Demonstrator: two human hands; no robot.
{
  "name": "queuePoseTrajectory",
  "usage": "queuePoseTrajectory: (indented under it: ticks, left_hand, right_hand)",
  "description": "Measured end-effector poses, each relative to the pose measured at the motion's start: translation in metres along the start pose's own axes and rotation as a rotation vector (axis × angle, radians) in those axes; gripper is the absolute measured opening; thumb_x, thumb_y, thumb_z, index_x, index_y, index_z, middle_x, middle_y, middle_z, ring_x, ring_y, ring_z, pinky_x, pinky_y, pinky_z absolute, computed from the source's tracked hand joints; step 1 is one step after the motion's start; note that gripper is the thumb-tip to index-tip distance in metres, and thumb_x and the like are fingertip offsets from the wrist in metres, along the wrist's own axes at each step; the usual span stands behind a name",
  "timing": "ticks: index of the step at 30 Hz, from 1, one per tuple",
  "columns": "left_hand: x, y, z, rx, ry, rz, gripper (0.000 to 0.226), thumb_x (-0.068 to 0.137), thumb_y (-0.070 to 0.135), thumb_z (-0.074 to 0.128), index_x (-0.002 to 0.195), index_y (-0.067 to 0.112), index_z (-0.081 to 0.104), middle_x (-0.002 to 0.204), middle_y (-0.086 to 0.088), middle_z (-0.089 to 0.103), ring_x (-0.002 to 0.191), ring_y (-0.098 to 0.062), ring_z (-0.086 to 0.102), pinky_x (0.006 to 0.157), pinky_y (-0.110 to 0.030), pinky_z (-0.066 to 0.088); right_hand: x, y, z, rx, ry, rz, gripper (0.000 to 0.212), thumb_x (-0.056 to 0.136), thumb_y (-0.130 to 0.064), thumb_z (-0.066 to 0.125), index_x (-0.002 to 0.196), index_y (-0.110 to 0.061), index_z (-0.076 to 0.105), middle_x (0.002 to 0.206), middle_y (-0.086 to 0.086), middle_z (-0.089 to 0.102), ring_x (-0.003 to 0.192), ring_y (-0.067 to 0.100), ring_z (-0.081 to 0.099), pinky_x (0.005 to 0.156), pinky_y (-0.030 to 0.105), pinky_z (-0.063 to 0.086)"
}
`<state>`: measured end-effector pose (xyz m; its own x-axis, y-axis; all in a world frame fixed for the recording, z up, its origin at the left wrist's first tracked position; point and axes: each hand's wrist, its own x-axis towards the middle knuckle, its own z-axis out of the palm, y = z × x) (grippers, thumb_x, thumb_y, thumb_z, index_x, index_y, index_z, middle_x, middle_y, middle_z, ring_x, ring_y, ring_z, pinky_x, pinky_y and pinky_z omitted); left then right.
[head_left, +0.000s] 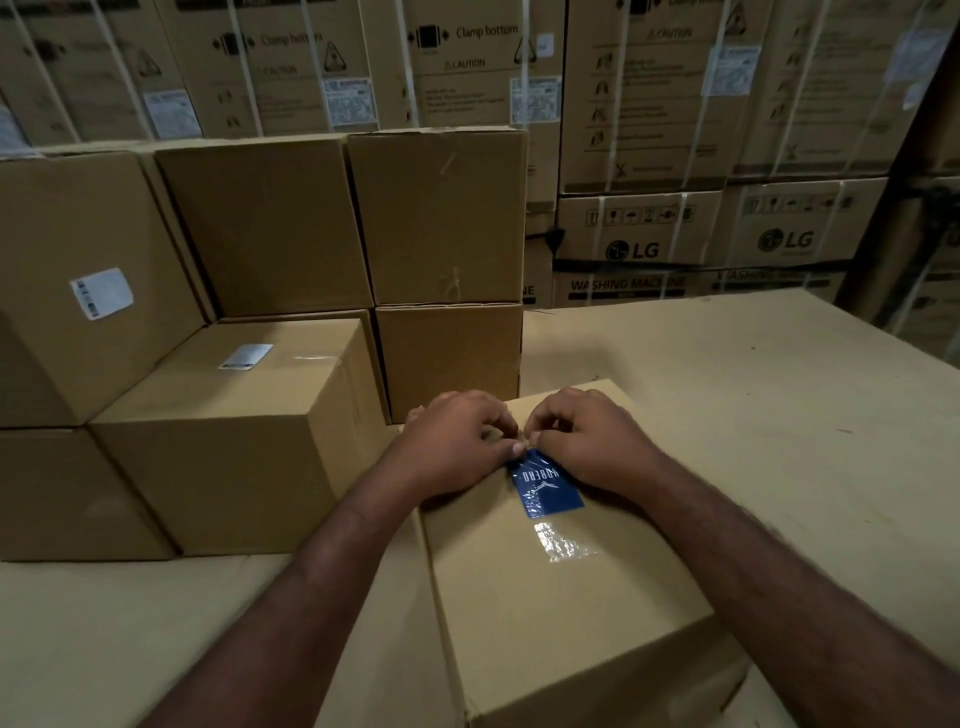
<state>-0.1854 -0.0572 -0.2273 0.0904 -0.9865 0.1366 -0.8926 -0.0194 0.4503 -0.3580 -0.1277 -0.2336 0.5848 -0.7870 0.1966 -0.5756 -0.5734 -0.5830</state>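
Carton (571, 597) beside stacked boxes (234, 431); hands (457, 441) (587, 441) pinch blue tag (545, 488).

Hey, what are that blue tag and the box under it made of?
The blue tag: likely printed card, white lettering on flat blue. Its clear sleeve: probably thin plastic film, wrinkled and glinting. The box: brown cardboard, dull matte, with creased folded edges.

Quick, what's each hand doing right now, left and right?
Left hand: closed, fingers pinching the top edge of the blue packet.
Right hand: closed, pinching that same top edge; the packet lies on the cardboard box.
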Motion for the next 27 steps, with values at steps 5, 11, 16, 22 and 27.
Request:
queuePoseTrajectory:
  ticks: [5, 11, 16, 22, 27]
  left_hand:
    - [0.01, 0.008, -0.014, 0.004, -0.118, -0.044, 0.017, 0.08, 0.044, 0.08, 0.092, 0.039, 0.069, 0.118, 0.008, 0.063, 0.11, -0.014, 0.057, 0.097, -0.044, 0.05]
    - [0.021, 0.017, -0.02, 0.084, -0.215, -0.1, 0.023, 0.08, 0.041, 0.082, 0.096, 0.036, 0.066, 0.115, 0.007, 0.059, 0.107, -0.016, 0.054, 0.09, -0.034, 0.048]
    - [0.022, 0.022, -0.023, 0.092, -0.252, -0.091, 0.014, 0.081, 0.039, 0.081, 0.086, 0.037, 0.068, 0.104, 0.012, 0.059, 0.098, -0.012, 0.056, 0.072, -0.028, 0.04]
    - [0.017, 0.022, -0.026, -0.071, -0.227, -0.106, 0.01, 0.085, 0.034, 0.078, 0.083, 0.03, 0.069, 0.1, 0.006, 0.067, 0.093, -0.013, 0.061, 0.077, -0.033, 0.05]
    - [0.009, 0.02, -0.03, -0.333, -0.185, -0.141, 0.008, 0.087, 0.024, 0.076, 0.088, 0.017, 0.072, 0.094, -0.003, 0.071, 0.093, -0.019, 0.064, 0.082, -0.037, 0.051]
  right_hand:
    - [-0.002, 0.001, -0.002, 0.052, -0.018, 0.011, 0.014, 0.077, -0.029, 0.067, 0.071, -0.041, 0.064, 0.088, -0.013, 0.065, 0.093, 0.014, 0.058, 0.089, 0.044, 0.05]
    - [0.0, 0.005, -0.001, 0.155, -0.023, 0.036, 0.011, 0.069, -0.042, 0.06, 0.078, -0.042, 0.066, 0.084, -0.014, 0.07, 0.087, 0.011, 0.065, 0.087, 0.045, 0.053]
    - [0.0, 0.009, 0.0, 0.222, -0.02, 0.037, 0.016, 0.071, -0.039, 0.057, 0.086, -0.043, 0.063, 0.086, -0.013, 0.07, 0.09, 0.012, 0.065, 0.087, 0.046, 0.054]
    - [0.001, 0.011, 0.002, 0.327, 0.033, 0.021, 0.008, 0.081, -0.036, 0.062, 0.089, -0.038, 0.063, 0.087, -0.01, 0.069, 0.089, 0.014, 0.065, 0.085, 0.048, 0.055]
    - [-0.001, 0.006, -0.003, 0.502, 0.056, 0.055, 0.023, 0.094, -0.029, 0.066, 0.115, -0.031, 0.056, 0.077, 0.001, 0.068, 0.071, 0.015, 0.063, 0.073, 0.04, 0.054]
